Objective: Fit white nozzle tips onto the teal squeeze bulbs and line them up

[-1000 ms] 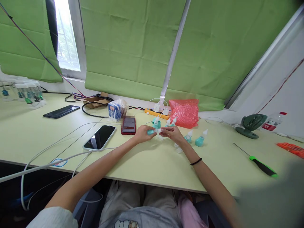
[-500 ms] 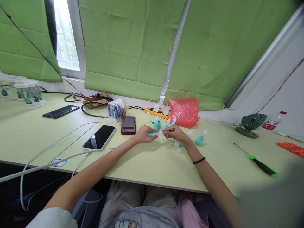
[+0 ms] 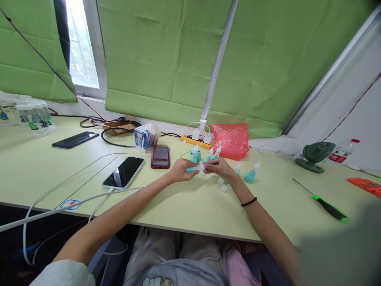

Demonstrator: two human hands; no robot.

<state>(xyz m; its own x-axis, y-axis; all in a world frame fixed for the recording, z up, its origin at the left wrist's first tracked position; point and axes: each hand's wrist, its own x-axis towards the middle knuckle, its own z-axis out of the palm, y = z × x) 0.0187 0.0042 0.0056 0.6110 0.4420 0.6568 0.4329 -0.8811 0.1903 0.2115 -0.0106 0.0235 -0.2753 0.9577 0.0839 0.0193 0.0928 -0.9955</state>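
Between my hands is a small teal squeeze bulb [image 3: 191,169] with a clear tip, lying sideways. My left hand [image 3: 180,171] is closed around the bulb. My right hand [image 3: 218,167] pinches a small translucent plastic piece [image 3: 202,168] at the tip's end; whether the two parts are joined I cannot tell. Just beyond my fingers stand several like bulbs with pointed clear nozzles, among them a teal bulb [image 3: 194,155]. Another bulb [image 3: 250,176] stands to the right of my right wrist. Loose clear caps [image 3: 225,187] lie beside that wrist, partly hidden by it.
Left of my hands lie a red-cased phone [image 3: 160,157], a charging phone [image 3: 123,172] and a white cable. Behind are an orange power strip [image 3: 190,142] and a red bubble-wrap bag [image 3: 230,140]. A green fan [image 3: 314,157] and a screwdriver [image 3: 324,203] are at the right.
Both hands stay in nearly the same place. The translucent piece between them has turned slightly and now looks more upright. The view has shifted a little.
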